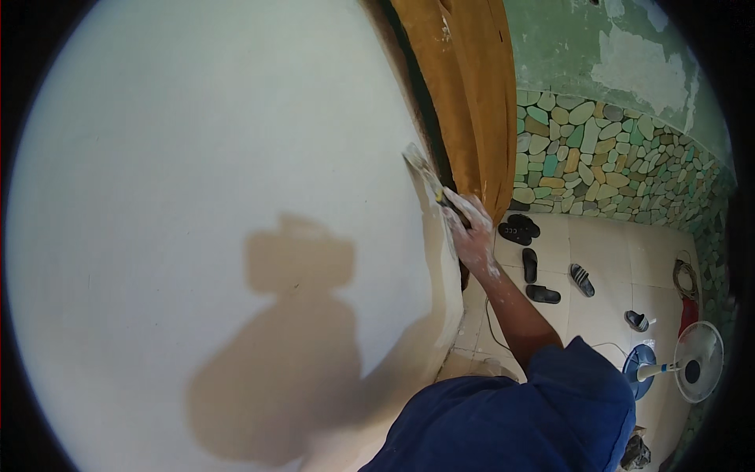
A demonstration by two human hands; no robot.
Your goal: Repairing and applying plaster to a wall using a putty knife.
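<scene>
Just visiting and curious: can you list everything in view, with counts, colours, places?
Big wall: one, white, left
Shadow: one, brownish, on that wall
Scraper: one, grey, big wall's edge
Hanging cloth: one, orange, top centre
Patchy wall: one, green, top right
Stonework: one, multicoloured, below patchy wall
Floor: one, cream, right
Plain slippers: about four, black, floor
Striped slippers: two, black and white, floor
Fan: one, white and blue, right
Coiled cord: one, tan, right
Unclear item: one, red, below cord
Bundle: one, dark, bottom right
Shirt: one, blue, bottom
Right grip: one, whitened, holding scraper
</scene>
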